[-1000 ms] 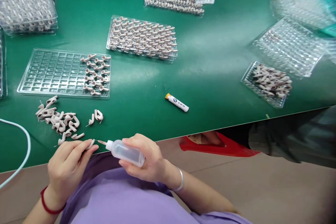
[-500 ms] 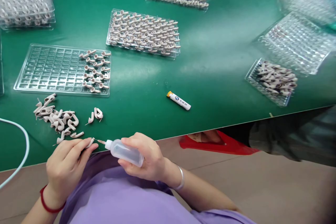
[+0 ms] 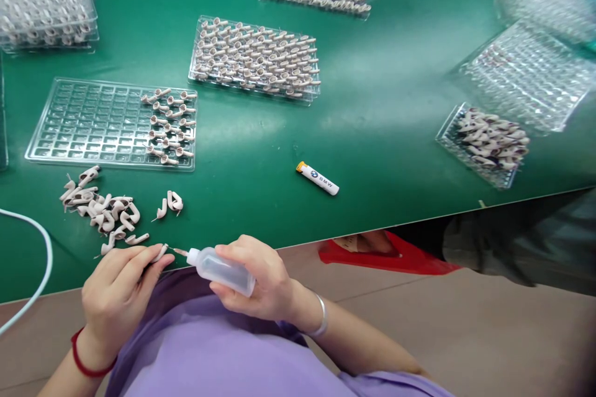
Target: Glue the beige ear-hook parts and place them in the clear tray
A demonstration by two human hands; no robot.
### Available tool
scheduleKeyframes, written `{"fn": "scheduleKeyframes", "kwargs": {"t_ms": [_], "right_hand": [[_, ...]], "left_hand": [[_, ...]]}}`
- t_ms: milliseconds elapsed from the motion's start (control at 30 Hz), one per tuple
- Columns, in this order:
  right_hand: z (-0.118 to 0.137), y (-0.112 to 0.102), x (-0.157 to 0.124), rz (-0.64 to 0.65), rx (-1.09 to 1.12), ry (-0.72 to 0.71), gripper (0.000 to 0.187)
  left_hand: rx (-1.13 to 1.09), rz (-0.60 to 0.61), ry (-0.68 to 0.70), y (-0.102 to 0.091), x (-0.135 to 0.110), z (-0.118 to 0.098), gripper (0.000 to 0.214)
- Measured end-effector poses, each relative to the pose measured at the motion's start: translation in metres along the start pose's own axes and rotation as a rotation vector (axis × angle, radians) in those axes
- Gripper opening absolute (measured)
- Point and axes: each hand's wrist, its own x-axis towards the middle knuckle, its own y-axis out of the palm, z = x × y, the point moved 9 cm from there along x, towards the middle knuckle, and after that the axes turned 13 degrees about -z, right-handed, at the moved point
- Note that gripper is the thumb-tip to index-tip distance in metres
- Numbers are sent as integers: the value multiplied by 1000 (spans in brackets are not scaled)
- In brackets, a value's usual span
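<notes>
Between the thumb and fingers of my left hand is a small beige earbud-shaped shell, mostly covered by the fingers. My right hand grips a translucent squeeze bottle lying nearly level, its thin needle tip pointing left at the shell's end. Whether the tip touches the shell, I cannot tell. Just beyond my left hand lies a loose pile of similar shells, some with fine wires, and a few more shells rest to its right.
Behind the pile lies a clear compartment tray, its right part holding shells. A filled tray sits farther back, and stacked trays stand far left. A white lighter lies mid-table. At right are more trays; a white cable curves at left.
</notes>
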Motion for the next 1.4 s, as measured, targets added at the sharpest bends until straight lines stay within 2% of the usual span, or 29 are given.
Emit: {"fn": "scheduleKeyframes", "kwargs": {"t_ms": [100,200,333,400,500,600,667,767,900,1133,1400], "right_hand": [[-1,-3,1,-10,21,20,55],[-7,-10,1,-44,120,127,50],[-17,-10,-2,-67,217,339,48],[-13,-2,-4,-43,237,364,51],[2,13,-6,-2,220,255,50],[15,19,-7,-39,117,91,39],[20,20,-8,-74,17,10,29],[21,21,-10,-92,-108,-45,19],[20,22,-13,-87,-170,-62,17],[18,25,-16,-87,-162,-36,19],[17,26,-18,-94,-186,-33,15]], "left_hand": [[-13,-1,-9,-1,1,1,24],[-44,4,-72,-4,2,3,23],[-150,76,-281,-5,-5,1,19],[-232,154,-422,0,-14,-2,18],[-376,284,-745,13,-36,1,22],[-533,434,-1101,32,-65,3,32],[-610,487,-1256,41,-81,4,38],[-688,471,-1452,49,-103,7,45],[-711,414,-1702,55,-127,8,50],[-690,363,-1751,57,-123,9,39],[-602,401,-1688,53,-119,11,40]]}}
